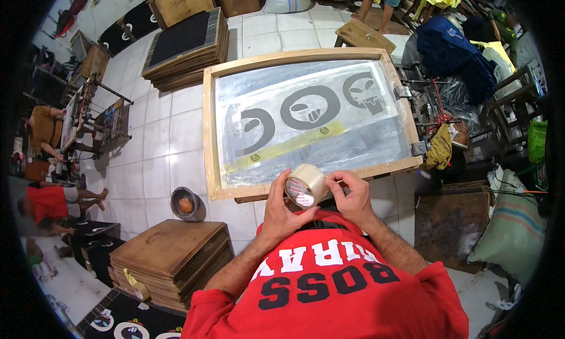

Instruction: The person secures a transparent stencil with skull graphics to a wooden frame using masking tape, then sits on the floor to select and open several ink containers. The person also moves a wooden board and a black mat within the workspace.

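I see the screen (329,145), its long axis going left to right. At the middle of its near edge, the left hand (278,205) grasps and the right hand (351,196) touches, perhaps pinches, the tape roll (307,183) between them.

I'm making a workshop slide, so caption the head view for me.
Left hand holding a wide tape roll, right hand at its edge, near a wood-framed stencil screen.
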### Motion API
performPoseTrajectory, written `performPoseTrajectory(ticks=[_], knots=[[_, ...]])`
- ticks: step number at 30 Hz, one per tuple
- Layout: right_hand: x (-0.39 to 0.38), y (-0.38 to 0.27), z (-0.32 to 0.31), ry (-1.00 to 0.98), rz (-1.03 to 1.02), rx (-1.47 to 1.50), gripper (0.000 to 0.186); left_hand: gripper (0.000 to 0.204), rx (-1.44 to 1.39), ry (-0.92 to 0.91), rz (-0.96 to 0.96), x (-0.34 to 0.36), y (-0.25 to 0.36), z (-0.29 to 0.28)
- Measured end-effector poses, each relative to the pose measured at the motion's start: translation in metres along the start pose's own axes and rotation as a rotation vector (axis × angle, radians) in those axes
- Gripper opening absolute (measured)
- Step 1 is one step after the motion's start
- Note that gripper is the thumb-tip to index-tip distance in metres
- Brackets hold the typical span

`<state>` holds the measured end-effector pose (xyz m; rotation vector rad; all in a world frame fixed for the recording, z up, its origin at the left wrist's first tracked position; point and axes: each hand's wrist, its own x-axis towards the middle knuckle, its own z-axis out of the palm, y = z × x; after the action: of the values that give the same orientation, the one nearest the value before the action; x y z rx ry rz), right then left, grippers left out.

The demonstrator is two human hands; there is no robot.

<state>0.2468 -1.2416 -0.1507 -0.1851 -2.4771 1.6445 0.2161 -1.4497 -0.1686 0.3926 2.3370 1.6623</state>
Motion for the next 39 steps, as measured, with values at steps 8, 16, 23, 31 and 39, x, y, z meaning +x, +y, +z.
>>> performPoseTrajectory(ticks=[8, 16, 23, 31, 39], knots=[[0.008, -0.005, 0.005, -0.139, 0.072, 0.209, 0.028, 0.1, -0.167, 0.029, -0.067, 0.001, -0.004, -0.004], [0.01, -0.007, -0.006, -0.161, -0.181, -0.028, 0.02, 0.103, -0.22, -0.017, -0.128, -0.008, -0.003, -0.003], [0.0, -0.007, -0.004, -0.083, -0.178, -0.046, 0.015, 0.101, -0.188, -0.016, -0.171, -0.012, 0.002, -0.003], [-0.004, -0.009, 0.003, -0.017, -0.228, -0.072, 0.017, 0.103, -0.172, -0.084, -0.143, -0.003, -0.004, -0.005], [-0.003, -0.017, 0.005, -0.14, -0.216, -0.104, 0.017, 0.079, 0.283, 0.134, 0.296, 0.008, 0.006, -0.002]])
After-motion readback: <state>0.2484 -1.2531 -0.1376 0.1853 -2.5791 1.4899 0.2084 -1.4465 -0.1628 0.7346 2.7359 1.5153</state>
